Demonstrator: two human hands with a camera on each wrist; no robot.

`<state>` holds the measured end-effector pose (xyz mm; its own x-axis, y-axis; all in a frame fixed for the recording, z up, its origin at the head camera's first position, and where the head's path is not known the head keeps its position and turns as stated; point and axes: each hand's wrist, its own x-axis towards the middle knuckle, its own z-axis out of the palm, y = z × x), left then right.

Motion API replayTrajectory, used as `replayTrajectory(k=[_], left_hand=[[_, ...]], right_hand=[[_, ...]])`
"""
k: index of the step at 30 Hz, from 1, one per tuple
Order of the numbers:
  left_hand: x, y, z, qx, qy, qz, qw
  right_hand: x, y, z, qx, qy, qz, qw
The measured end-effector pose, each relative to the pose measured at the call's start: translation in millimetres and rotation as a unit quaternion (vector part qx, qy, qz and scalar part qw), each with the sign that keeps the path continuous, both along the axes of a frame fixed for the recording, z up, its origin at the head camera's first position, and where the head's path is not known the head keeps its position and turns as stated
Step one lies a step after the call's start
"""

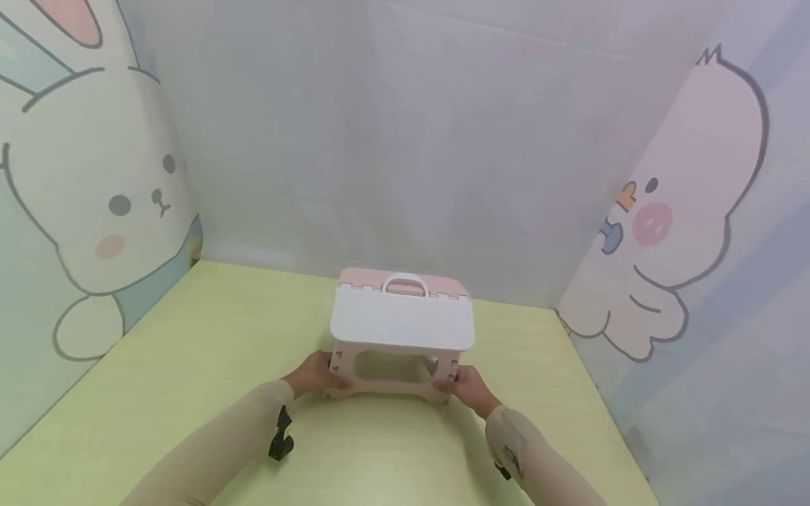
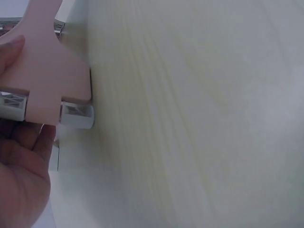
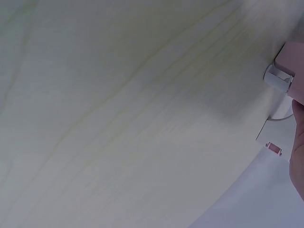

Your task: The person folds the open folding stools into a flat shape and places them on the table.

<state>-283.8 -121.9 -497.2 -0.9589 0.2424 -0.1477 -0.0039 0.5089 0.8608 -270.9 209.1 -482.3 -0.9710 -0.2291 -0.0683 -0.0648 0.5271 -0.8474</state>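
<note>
A pink and white folding stool (image 1: 402,320) stands on the table with its legs unfolded. Its white ribbed top panel faces me, and an arched white handle lies at the seam with the pink panel behind. My left hand (image 1: 318,374) grips the left side of the front leg frame, thumb across its front face. On the opposite side, my right hand (image 1: 470,388) holds the same frame, its thumb also in front. The left wrist view shows the pink leg (image 2: 52,71) with white hinge pieces and fingers curled behind it. Only an edge of the right hand (image 3: 298,152) appears in the right wrist view.
The pale yellow wood-grain table (image 1: 392,457) extends around the stool. A light cloth backdrop (image 1: 392,140) rises behind it, with a cartoon rabbit (image 1: 107,183) on the left wall and a pink-cheeked cartoon figure (image 1: 690,183) on the right.
</note>
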Motion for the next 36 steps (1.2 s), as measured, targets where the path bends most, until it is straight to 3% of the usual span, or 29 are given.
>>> replayTrajectory(k=[6, 14, 17, 23, 27, 31, 36], left_hand=[[-0.3, -1.0, -2.6, 0.006, -0.005, 0.004, 1.0000], [-1.6, -1.4, -2.4, -0.005, 0.002, 0.005, 1.0000], [-1.3, -1.4, -2.8, -0.007, 0.002, 0.006, 1.0000], [0.6, -1.9, -1.5, -0.003, 0.001, 0.006, 1.0000], [0.7, -1.0, 0.3, -0.001, 0.003, -0.002, 1.0000], [0.4, 0.0, 0.6, 0.005, -0.001, -0.006, 1.0000], [1.1, -0.8, -0.7, 0.006, -0.002, -0.004, 1.0000]], right_hand=[[1.2, -2.4, 4.5, 0.008, 0.005, -0.002, 1.000], [19.8, -15.6, 39.5, 0.011, 0.013, 0.011, 1.000], [17.7, -14.5, 36.6, 0.008, 0.015, 0.017, 1.000], [1.1, -3.6, 8.6, -0.002, 0.014, 0.020, 1.000], [-2.9, 0.8, -0.3, -0.004, 0.014, 0.018, 1.000], [0.1, 0.9, 1.5, -0.005, 0.013, 0.017, 1.000], [11.7, -6.8, 21.1, -0.006, 0.015, 0.029, 0.999]])
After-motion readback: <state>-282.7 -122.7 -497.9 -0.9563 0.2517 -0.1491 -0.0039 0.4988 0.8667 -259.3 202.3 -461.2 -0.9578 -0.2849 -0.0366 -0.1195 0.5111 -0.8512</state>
